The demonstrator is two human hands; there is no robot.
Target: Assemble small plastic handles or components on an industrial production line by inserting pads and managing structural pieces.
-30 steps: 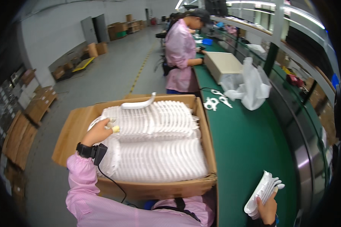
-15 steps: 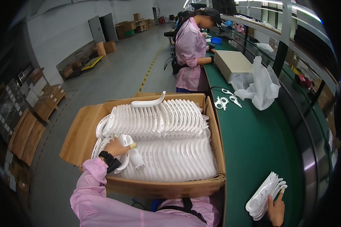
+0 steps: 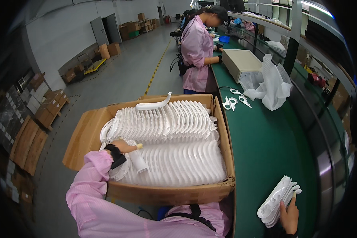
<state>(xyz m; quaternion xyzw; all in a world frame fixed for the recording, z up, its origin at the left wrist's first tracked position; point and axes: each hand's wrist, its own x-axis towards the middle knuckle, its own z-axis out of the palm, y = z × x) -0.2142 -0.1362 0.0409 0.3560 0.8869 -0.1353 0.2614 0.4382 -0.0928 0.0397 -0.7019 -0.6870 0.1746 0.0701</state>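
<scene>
My left hand (image 3: 125,146) is inside the cardboard box (image 3: 174,193), at the left end of the nearer row of curved white plastic parts (image 3: 186,162). Its thumb, in a pale finger cot, points right; the other fingers are hidden, so any grip is unclear. A white part in a translucent sleeve (image 3: 138,160) slants beside the thumb. At the lower right, my right hand (image 3: 289,217) holds a stack of white plastic parts (image 3: 274,202) on the green table, thumb at its side and a cot-covered finger stretched along its end.
One loose curved part (image 3: 154,105) lies on the farther row. White ring-shaped pieces (image 3: 231,104), crumpled clear plastic (image 3: 271,85) and a beige box (image 3: 240,63) sit farther along the green table (image 3: 273,142). Beyond, a co-worker in pink (image 3: 196,51) stands at the table.
My left hand has turned, and its fingers have gone from sight among the parts. My right hand stays at the stack. The view has shifted slightly.
</scene>
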